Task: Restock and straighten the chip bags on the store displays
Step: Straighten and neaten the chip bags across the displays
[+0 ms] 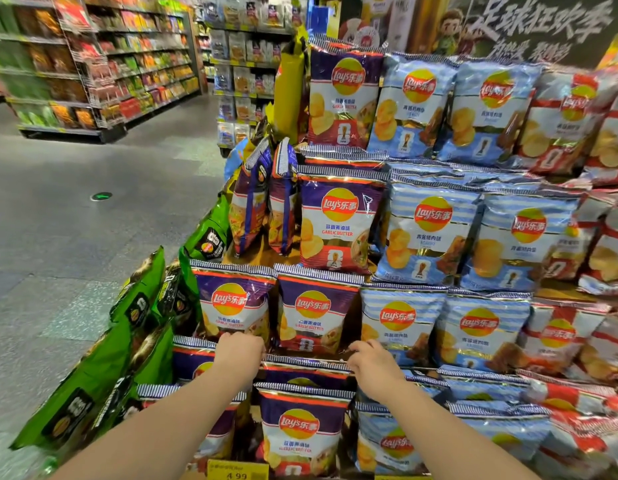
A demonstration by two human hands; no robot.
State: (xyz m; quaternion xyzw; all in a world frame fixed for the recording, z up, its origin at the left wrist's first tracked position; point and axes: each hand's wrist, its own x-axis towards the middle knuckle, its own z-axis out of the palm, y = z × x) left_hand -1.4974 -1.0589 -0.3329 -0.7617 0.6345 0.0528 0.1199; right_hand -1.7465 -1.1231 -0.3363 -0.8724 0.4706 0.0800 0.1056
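Left hand [239, 348] curled over the left end of the striped top seam of a purple chip bag [306, 374] in the second tier from the bottom, fingers hooked past the edge and hidden behind it. Right hand [371, 365] gripping the right end of that same seam, fingers curled down over it. Held bag standing behind the front purple bag [302, 434] of the lowest tier, only its top strip and a sliver of the yellow logo showing. Just behind the hands, two more purple garlic butter bags [276, 310] upright side by side on the next tier. Right of them, light blue bags [442, 327] in matching rows, then red and white bags [570, 337] further right, tier upon tier up the stepped display. Left flank lined with green bags [127, 344] leaning outward over the grey floor [75, 209]. Yellow price tag [237, 471] at the bottom edge, below the left forearm. Blurred stocked shelves [103, 64] across the aisle, well apart.
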